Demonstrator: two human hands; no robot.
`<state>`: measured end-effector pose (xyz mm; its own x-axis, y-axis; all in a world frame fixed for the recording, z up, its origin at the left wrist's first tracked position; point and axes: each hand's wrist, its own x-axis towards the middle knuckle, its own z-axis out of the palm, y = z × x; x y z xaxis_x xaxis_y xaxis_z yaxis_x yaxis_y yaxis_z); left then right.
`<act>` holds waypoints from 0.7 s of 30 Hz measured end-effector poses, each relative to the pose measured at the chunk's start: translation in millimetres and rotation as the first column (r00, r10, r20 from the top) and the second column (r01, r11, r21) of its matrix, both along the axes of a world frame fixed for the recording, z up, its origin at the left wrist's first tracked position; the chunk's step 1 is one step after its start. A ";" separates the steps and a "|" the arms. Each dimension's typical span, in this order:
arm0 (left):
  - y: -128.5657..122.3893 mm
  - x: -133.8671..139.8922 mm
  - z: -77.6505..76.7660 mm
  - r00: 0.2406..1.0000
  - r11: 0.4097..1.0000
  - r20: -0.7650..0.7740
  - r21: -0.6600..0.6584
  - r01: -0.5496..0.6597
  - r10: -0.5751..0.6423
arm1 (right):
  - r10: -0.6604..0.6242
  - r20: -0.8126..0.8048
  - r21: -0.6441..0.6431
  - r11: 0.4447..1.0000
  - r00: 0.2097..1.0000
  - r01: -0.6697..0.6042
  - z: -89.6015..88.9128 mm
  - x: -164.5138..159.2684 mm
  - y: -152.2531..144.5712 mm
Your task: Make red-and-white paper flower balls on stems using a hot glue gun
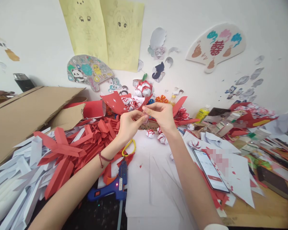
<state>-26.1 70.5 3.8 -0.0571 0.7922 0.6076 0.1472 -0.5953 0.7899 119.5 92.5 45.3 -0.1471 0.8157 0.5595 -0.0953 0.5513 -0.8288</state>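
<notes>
My left hand [132, 123] and my right hand [161, 116] meet above the middle of the table. Both are closed in a pinch, fingertips close together. What lies between them is too small and too hidden to name. Below them, small red-and-white folded paper balls [150, 133] rest at the far end of the white paper sheets [144, 179]. A blue hot glue gun [118, 187] with a glowing red light lies beneath my left forearm. A yellow loop handle [129, 148] shows beside that forearm.
Left are heaps of folded red paper strips [69, 147] and white strips [26, 179], with a cardboard box [26, 111] behind. A lit phone [211, 171] lies at right near paper scraps. Paper flower bouquets [132, 103] stand by the wall; bottles [203, 112] and clutter fill the right.
</notes>
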 end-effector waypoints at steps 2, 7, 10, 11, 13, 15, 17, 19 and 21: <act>-0.8 0.6 0.1 1.000 1.000 0.006 0.006 0.020 -0.020 | -0.013 -0.011 0.010 1.000 1.000 0.014 -1.0 0.0 0.9; -2.8 1.7 0.9 0.998 0.998 -0.022 0.005 0.057 -0.057 | -0.028 -0.035 0.012 1.000 0.999 0.029 -1.6 -0.6 1.7; -4.5 2.2 2.1 0.995 0.998 -0.091 0.035 0.046 -0.043 | -0.048 -0.056 0.003 0.999 0.997 0.048 -1.1 -1.7 1.1; -5.1 2.5 2.5 0.992 0.998 -0.119 0.045 0.039 -0.033 | -0.056 -0.061 -0.001 0.998 0.997 0.056 -1.0 -2.0 0.9; -6.1 3.2 3.2 0.986 0.998 -0.166 0.058 0.026 -0.016 | -0.066 -0.071 -0.006 0.998 0.995 0.066 -0.8 -2.5 0.4; -6.6 3.7 3.4 0.980 0.997 -0.196 0.063 0.034 -0.021 | -0.063 -0.077 -0.009 0.998 0.995 0.063 -0.6 -2.9 -0.1; -6.2 3.7 2.9 0.975 0.996 -0.220 0.070 0.054 -0.038 | -0.045 -0.077 -0.012 0.999 0.996 0.044 -0.1 -3.2 -1.0; -4.8 3.1 1.6 0.969 0.994 -0.241 0.084 0.071 -0.049 | -0.020 -0.078 -0.014 1.000 0.997 0.019 0.7 -3.4 -2.3; -2.7 2.5 -0.3 0.968 0.992 -0.244 0.100 0.082 -0.055 | -0.004 -0.085 -0.014 1.000 0.996 0.003 1.4 -3.7 -3.6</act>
